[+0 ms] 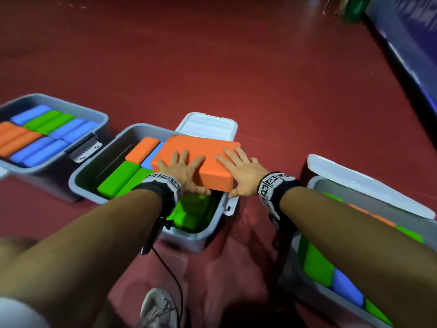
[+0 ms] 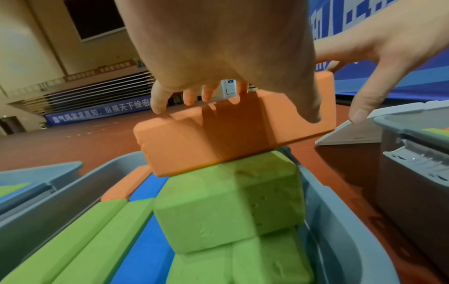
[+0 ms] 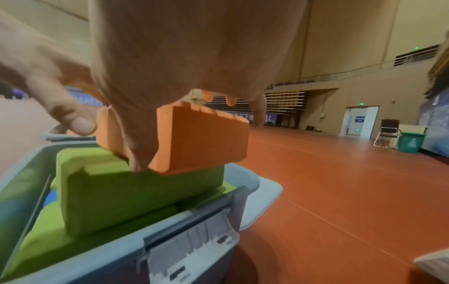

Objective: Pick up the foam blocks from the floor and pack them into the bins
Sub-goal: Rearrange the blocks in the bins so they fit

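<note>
A large orange foam block lies flat over the right part of the middle grey bin. It rests on a raised green block standing inside the bin. My left hand and right hand both lie on its top with straight, spread fingers. My thumbs hang at its near edge; the right thumb is clear of the block. The bin also holds orange, blue and green blocks packed along its left side.
A full grey bin stands at the left and another bin with blocks at the right, its white lid open. The middle bin's lid lies behind it. My shoe is below. A green waste bin stands far off.
</note>
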